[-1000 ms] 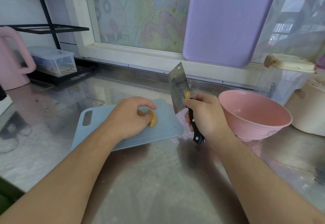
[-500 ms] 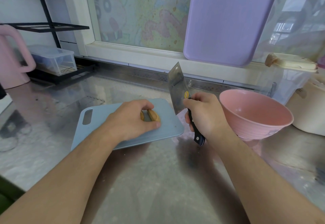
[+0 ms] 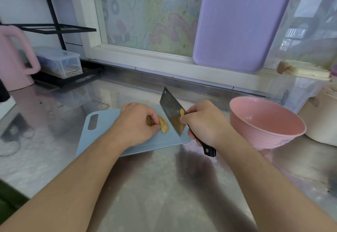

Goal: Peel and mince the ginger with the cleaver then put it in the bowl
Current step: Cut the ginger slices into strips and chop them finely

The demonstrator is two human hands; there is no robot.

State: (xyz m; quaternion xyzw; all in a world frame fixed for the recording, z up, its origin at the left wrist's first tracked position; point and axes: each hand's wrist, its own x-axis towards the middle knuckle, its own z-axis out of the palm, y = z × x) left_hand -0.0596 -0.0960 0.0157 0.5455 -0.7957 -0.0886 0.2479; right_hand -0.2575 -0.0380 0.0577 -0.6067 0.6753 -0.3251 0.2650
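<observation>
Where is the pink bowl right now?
In the head view, the pink bowl sits on the steel counter at the right, just beyond the right hand gripping the cleaver.

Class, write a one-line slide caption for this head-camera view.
Left hand steadies ginger on a blue board while right hand brings the cleaver beside it.

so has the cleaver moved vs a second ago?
Yes. The cleaver has come down and left, from beyond the blue cutting board's right edge to over it, beside the ginger.

Lilac board (image 3: 242,22) against window, pink jug (image 3: 14,58) far left, clear lidded box (image 3: 60,61) on black rack (image 3: 54,28).
</observation>
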